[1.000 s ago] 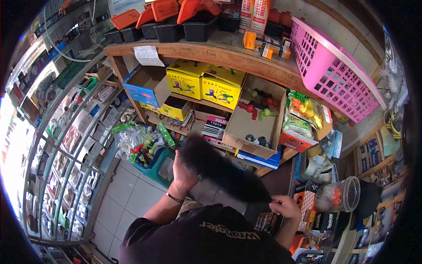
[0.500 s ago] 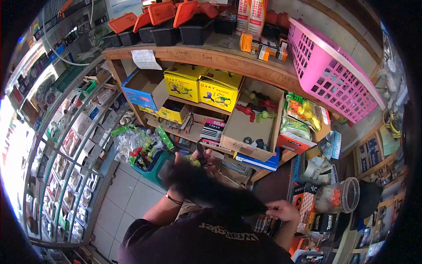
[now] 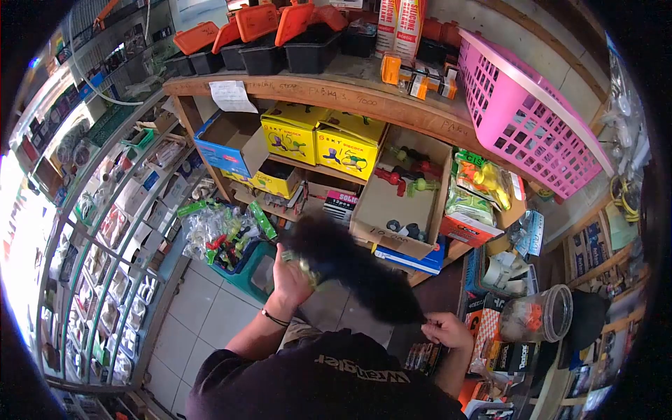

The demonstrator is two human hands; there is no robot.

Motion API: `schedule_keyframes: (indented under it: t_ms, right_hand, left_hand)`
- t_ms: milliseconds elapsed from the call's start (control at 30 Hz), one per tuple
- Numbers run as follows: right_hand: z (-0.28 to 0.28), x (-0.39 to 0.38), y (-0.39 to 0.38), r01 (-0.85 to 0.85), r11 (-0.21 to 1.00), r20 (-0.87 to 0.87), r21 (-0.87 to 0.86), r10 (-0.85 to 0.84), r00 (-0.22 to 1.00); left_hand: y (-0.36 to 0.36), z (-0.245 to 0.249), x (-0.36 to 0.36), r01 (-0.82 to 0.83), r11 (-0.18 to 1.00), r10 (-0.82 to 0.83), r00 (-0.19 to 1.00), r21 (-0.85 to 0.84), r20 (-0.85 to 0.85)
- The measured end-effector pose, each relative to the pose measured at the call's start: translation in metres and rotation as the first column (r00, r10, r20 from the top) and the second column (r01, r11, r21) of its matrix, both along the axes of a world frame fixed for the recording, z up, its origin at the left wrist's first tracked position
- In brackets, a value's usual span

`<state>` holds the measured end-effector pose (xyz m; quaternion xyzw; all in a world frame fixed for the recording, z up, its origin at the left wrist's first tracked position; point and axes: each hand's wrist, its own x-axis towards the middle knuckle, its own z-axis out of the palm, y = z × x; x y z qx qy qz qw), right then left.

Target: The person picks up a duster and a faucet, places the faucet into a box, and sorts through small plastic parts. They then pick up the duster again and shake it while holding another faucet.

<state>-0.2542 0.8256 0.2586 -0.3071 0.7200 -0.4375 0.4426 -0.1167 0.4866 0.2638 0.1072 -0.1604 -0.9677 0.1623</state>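
A black feather duster slants across the space in front of my chest, blurred at its far tip. My right hand is closed around its thin end at the lower right. My left hand is raised on the other side, with small yellow-green plastic pieces in it. The duster's fluffy end overlaps my left fingers and hides part of what they hold. Just left of that hand, a bin of bagged plastic taps rests on a green stool. An open cardboard box with red, green and dark taps stands beyond the duster.
Yellow boxes and a blue box fill the wooden shelf. A pink basket juts out at upper right. A clear jar stands at right, beside my right forearm. Glass display shelving lines the left.
The duster's fluffy end has swung up and away from my left palm. My left hand has turned, its fingers drawn in. My right hand keeps its hold on the handle end.
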Motion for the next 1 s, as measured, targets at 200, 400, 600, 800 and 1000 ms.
schedule_keyframes:
  t_ms: [200, 400, 600, 800, 1000]
  right_hand:
    - [0.004, 0.003, 0.002, 0.021, 0.997, 0.082, 0.070, -0.027, 0.996]
    - [-0.001, -0.002, -0.001, -0.013, 1.000, 0.133, 0.011, 0.012, 0.991]
    - [-0.012, -0.020, 0.004, -0.027, 0.997, 0.007, 0.069, 0.026, 1.000]
    - [-0.010, -0.017, -0.001, -0.060, 0.992, 0.077, 0.115, 0.052, 0.996]
    - [-0.014, -0.031, -0.003, -0.088, 0.994, 0.160, 0.064, 0.077, 0.984]
  left_hand:
    - [0.002, 0.003, -0.005, 0.127, 0.985, -0.151, 0.963, -0.120, -0.224]
    - [-0.005, -0.023, -0.012, 0.182, 0.979, -0.206, 0.873, -0.096, -0.442]
    - [-0.013, -0.037, -0.011, 0.190, 0.980, -0.142, 0.876, 0.058, -0.461]
    - [-0.013, -0.013, -0.016, 0.233, 0.971, -0.203, 0.925, 0.058, -0.321]
    - [-0.019, -0.053, -0.030, -0.037, 0.997, 0.040, 0.999, -0.071, 0.030]
